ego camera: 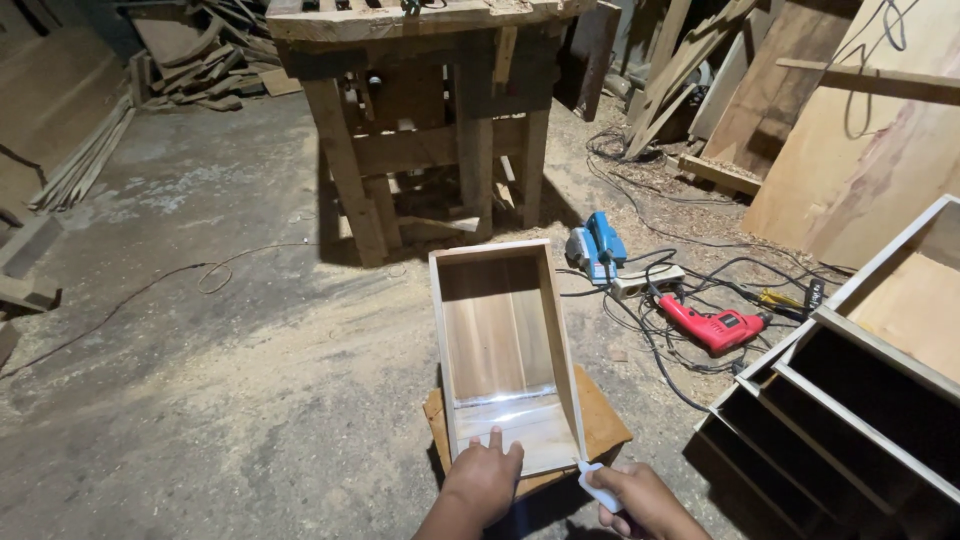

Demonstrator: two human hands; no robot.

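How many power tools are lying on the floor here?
2: a blue planer right of the open wooden box, and a red drill farther right among the cables. Others may be hidden.

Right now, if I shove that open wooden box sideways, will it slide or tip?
The wooden box looks rigid and probably light: thin boards, nothing inside. It sits on a smaller board, overhanging it, so a shove may rock it. The left hand pressing its near edge likely steadies it.
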